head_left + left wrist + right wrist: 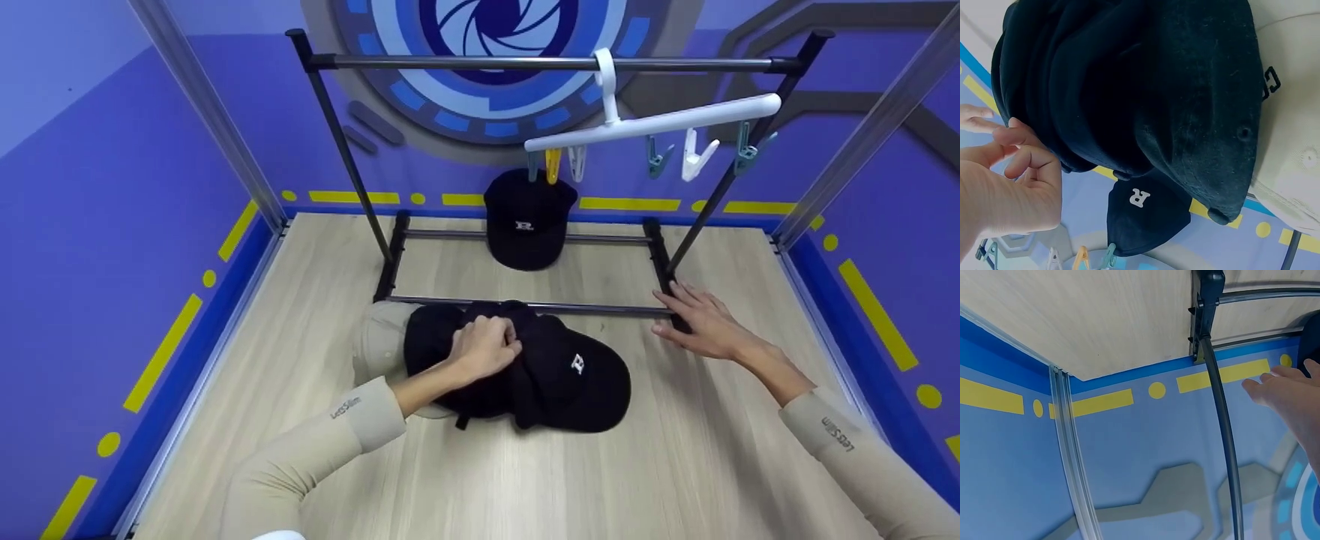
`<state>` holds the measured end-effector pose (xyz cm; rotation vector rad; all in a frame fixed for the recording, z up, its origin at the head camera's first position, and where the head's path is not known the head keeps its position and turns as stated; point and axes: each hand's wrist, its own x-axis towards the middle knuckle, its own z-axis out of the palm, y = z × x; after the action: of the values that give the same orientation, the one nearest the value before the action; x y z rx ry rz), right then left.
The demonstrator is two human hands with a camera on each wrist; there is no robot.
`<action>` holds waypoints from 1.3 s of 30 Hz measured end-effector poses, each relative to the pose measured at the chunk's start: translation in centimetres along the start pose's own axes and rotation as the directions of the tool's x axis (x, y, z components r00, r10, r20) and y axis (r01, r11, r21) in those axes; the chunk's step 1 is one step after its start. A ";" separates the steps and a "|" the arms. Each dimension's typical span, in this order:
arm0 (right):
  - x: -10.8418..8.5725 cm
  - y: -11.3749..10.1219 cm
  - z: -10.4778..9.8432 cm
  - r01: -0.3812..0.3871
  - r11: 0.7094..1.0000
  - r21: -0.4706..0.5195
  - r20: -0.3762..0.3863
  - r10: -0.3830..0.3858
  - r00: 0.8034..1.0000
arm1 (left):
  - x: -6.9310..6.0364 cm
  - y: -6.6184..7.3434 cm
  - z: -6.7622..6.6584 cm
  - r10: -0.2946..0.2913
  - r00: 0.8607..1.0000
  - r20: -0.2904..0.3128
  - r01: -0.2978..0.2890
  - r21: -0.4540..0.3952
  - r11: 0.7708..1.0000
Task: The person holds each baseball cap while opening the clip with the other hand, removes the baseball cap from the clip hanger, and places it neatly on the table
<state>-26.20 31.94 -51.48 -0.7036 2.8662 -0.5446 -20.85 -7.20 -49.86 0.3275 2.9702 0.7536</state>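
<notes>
Several dark caps lie nested in a row on the floor. The front black cap (581,375) has a white letter and its brim points right. My left hand (484,346) is over the row, with curled fingers pinching a black cap at its top; in the left wrist view, the fingertips (1013,125) meet the dark cloth. A beige cap (379,341) sticks out at the left end of the row. My right hand (701,322) has its fingers spread beside the front right foot of the rack (679,319); contact is unclear.
A white hanger (660,124) hangs tilted on the rack's top bar (465,63), with several coloured clips beneath. Another black cap (529,225) hangs below its left clips. Blue walls (150,150) enclose the wood-look floor (480,480) at the back and sides.
</notes>
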 end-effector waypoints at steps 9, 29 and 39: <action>0.0 0.3 -0.1 0.004 1.000 0.004 -0.020 -0.004 1.000 | 0.8 -0.1 -0.2 0.002 0.999 -0.047 -0.004 -0.042 0.999; 1.6 0.3 -0.1 -0.010 1.000 0.002 0.022 0.010 1.000 | 7.0 -5.1 -1.7 0.237 0.923 -0.304 -0.282 -0.110 0.953; 4.8 -0.6 -1.0 0.019 1.000 -0.018 -0.033 -0.019 0.999 | 10.0 -7.8 -3.0 0.414 0.879 -0.237 -0.415 0.049 0.908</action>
<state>-30.41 29.51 -50.60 -0.7324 2.9013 -0.5385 -32.38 -13.14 -51.01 0.9656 3.1612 0.8914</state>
